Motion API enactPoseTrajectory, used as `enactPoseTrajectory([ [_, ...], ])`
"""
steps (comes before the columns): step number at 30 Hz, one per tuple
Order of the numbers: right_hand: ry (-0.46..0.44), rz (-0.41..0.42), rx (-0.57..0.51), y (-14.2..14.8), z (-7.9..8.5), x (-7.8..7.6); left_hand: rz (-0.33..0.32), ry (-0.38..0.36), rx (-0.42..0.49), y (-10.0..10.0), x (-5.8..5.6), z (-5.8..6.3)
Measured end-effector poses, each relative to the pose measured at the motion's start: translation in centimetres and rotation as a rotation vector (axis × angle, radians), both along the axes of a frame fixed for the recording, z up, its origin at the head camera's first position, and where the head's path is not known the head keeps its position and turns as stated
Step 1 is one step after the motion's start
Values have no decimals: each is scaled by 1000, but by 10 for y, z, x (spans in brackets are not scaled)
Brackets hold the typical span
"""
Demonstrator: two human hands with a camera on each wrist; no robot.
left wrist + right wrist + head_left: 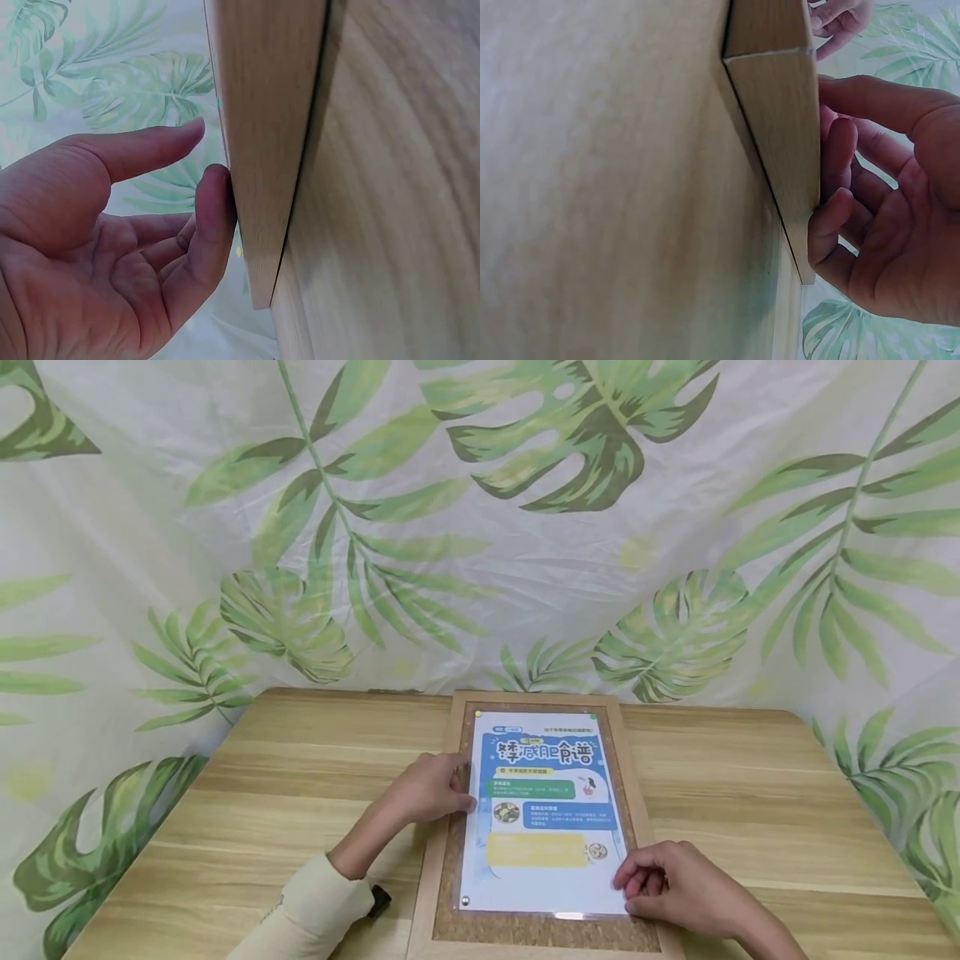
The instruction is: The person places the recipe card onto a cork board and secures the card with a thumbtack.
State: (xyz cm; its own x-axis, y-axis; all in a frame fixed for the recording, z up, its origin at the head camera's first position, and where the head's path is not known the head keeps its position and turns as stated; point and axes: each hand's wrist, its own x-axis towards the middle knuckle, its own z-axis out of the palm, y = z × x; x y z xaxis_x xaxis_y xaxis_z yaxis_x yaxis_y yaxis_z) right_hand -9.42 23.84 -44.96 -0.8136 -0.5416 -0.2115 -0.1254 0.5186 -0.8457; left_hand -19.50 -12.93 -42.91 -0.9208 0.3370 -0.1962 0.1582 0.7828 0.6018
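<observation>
A cork board (pixel 547 933) in a pale wooden frame lies on the table, bearing a glossy printed poster (pixel 551 885) with blue, green and yellow panels. Pins sit at three poster corners: yellow (pixel 477 714) top left, green (pixel 593 717) top right, silver (pixel 465 901) bottom left. My left hand (pixel 431 789) rests at the poster's left edge; in the left wrist view its fingers are loosely bent by the frame (pixel 266 112). At the bottom right corner, my right hand (pixel 678 889) touches the poster with thumb and fingers. Whatever lies under those fingertips is hidden.
The wooden table (pixel 772 802) extends to both sides of the board. A leaf-patterned curtain (pixel 540 577) hangs right behind the table's back edge. A small black object (pixel 380 902) shows beside the left sleeve (pixel 315 902).
</observation>
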Motion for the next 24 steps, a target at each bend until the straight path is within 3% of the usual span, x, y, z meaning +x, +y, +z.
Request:
enactPoseTrajectory([
  [14, 60, 22, 16, 3, 2, -1, 34, 48, 14, -9, 1, 4],
  [24, 212, -17, 66, 13, 6, -2, 45, 86, 16, -20, 11, 2],
])
